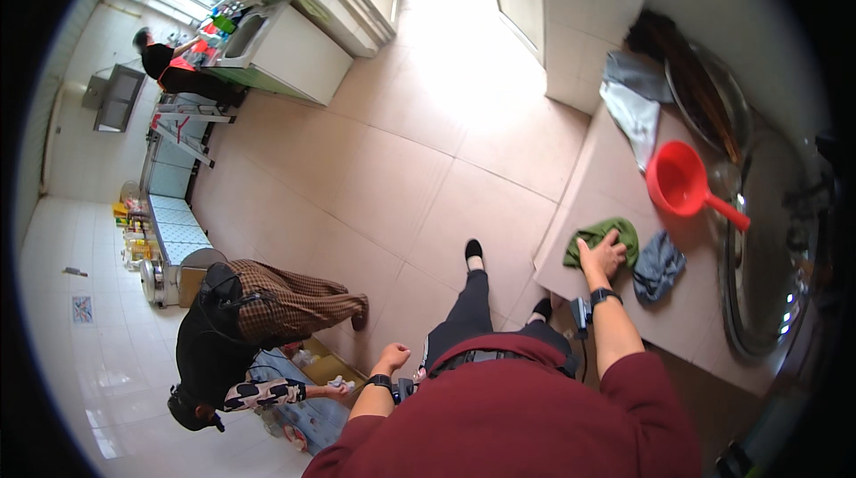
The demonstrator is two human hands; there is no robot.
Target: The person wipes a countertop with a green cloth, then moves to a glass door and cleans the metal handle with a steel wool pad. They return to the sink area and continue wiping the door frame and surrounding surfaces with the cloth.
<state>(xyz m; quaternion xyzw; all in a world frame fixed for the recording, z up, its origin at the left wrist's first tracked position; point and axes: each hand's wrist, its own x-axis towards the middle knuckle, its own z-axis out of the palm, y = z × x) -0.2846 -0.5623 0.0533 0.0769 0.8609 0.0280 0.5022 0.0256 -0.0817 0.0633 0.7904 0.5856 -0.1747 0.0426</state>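
My right hand presses down on a bunched green cloth, its fingers curled into the fabric. The cloth lies on a pale countertop to my right. Beside it, close to my fingers, is a crumpled blue-grey cloth. A red plastic water ladle stands farther along the counter, its handle reaching over toward a large wok. My left hand hangs near my left hip with its fingers curled in, and I see nothing in it.
At left a co-worker bends over a blue surface, holding something white. Another person is at a far counter, near a stepladder. White and grey cloths lie by a metal basin holding a brush-like bundle.
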